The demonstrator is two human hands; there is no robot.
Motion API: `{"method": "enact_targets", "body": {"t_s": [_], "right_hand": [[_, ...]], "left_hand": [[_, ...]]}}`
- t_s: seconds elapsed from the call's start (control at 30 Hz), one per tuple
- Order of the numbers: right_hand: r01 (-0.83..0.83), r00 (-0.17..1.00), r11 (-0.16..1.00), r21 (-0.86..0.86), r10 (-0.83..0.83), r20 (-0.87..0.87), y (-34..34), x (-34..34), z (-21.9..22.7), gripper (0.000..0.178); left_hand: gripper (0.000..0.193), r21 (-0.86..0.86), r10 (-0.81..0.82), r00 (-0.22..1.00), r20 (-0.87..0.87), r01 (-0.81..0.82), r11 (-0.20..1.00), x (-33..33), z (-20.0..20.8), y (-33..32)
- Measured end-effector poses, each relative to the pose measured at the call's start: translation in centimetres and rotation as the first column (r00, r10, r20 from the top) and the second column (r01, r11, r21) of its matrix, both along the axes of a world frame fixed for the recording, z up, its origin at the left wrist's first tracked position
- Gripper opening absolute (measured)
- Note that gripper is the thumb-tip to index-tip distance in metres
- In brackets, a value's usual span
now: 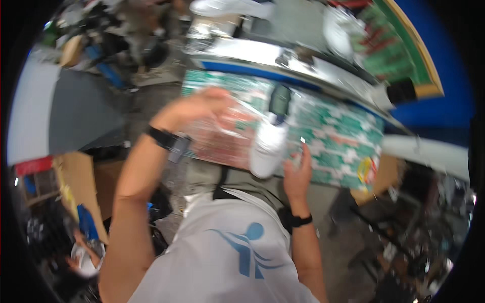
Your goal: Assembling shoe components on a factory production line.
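Note:
A white shoe (268, 149) with a dark green insole or lining (279, 101) at its far end lies on a green, white and red patterned board (333, 136), its toe toward me. Left of the shoe, my left hand (209, 103) is raised over the board and smeared by motion. A thin pale streak, perhaps clear film, runs from near its fingers toward the shoe; whether the hand holds it is unclear. Close to the shoe's right side, my right hand (298, 174) has its index finger and thumb stretched apart. Nothing shows in its grip.
Beyond the board runs a metal-edged conveyor or bench (242, 50), with another white shoe (338, 33) on it at the far right. A grey panel (83, 111) stands on the left. At lower left, another person (86, 257) sits or stands near cardboard (76, 182).

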State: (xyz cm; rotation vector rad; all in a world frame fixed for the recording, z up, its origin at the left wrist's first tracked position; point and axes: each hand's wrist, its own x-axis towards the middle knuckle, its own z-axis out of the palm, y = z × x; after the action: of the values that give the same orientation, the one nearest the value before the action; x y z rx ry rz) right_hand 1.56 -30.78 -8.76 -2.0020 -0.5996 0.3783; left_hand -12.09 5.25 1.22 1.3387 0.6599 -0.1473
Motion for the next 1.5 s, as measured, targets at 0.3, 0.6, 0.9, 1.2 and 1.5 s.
{"method": "enact_targets", "body": {"t_s": [0.3, 0.6, 0.9, 1.2, 1.5], "right_hand": [[-0.388, 0.713, 0.891, -0.234, 0.451, 0.537, 5.7, -1.3, 7.5, 0.105], [-0.425, 0.845, 0.890, -0.164, 0.455, 0.279, 7.8, -1.4, 6.9, 0.094], [-0.909, 0.406, 0.417, 0.007, 0.888, -0.217, 7.4, -12.4, 10.3, 0.082], [-0.390, 0.873, 0.910, -0.141, 0.414, 0.259, 4.2, 1.8, 9.2, 0.089], [-0.485, 0.614, 0.758, -0.435, 0.650, 0.448, 4.2, 4.0, 10.3, 0.091]], "left_hand": [[0.077, 0.572, -0.310, 0.948, 0.079, 0.211, 0.793, 9.3, -3.1, 2.4], [0.096, 0.425, -0.436, 0.898, 0.057, 0.374, 0.824, 13.3, -4.8, -2.0], [0.086, 0.483, -0.462, 0.887, 0.007, 0.402, 0.778, 13.7, -5.5, -1.8], [0.110, 0.443, -0.147, 0.987, -0.064, 0.160, 0.882, 15.3, -7.9, -7.0], [0.112, 0.412, -0.152, 0.987, -0.055, 0.161, 0.897, 14.2, -5.4, -6.3]]}}
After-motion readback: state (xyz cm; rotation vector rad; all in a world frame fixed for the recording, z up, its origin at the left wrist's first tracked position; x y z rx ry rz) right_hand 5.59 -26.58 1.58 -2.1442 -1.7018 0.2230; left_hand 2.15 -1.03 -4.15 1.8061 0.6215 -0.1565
